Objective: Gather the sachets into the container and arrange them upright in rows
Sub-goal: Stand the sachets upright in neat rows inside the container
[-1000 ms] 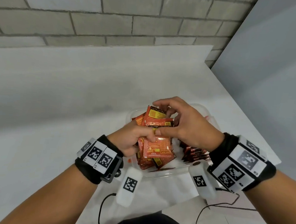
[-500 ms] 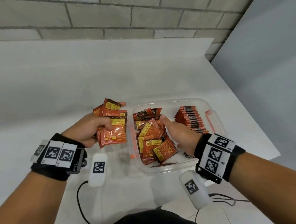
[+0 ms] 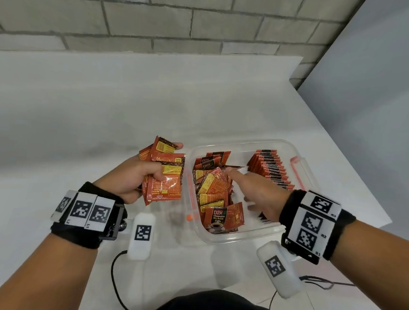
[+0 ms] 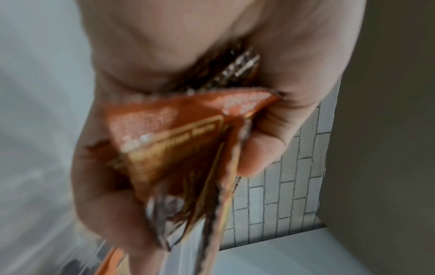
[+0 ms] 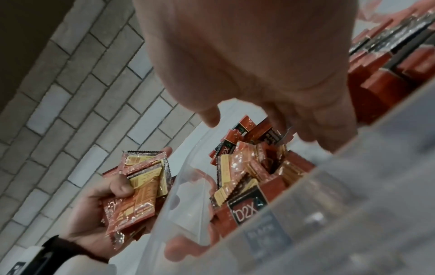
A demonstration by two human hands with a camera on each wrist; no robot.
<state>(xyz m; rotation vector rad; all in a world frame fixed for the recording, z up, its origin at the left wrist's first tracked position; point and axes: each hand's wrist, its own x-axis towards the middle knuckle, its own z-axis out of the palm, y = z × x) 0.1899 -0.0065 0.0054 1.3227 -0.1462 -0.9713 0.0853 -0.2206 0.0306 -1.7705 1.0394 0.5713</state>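
One clear container point(image 3: 245, 143) sits near the counter's point(image 3: 81, 113) right edge. Inside, one upright row of sachets point(image 3: 272, 168) stands along its right wall, and a loose pile of sachets point(image 3: 214, 191) fills its left half; exact counts cannot be told. The left hand point(image 3: 130, 176) grips a bundle of sachets point(image 3: 165, 176), at least four, just outside the container's left wall, thumb across the front. The right hand point(image 3: 256, 191) reaches into the container with fingers extended, holding nothing. The left wrist view, blurred, shows only the bundle's crimped edges fanned between thumb and fingers. The right wrist view shows the "D2X" sachet point(image 5: 247, 206) through the near wall.
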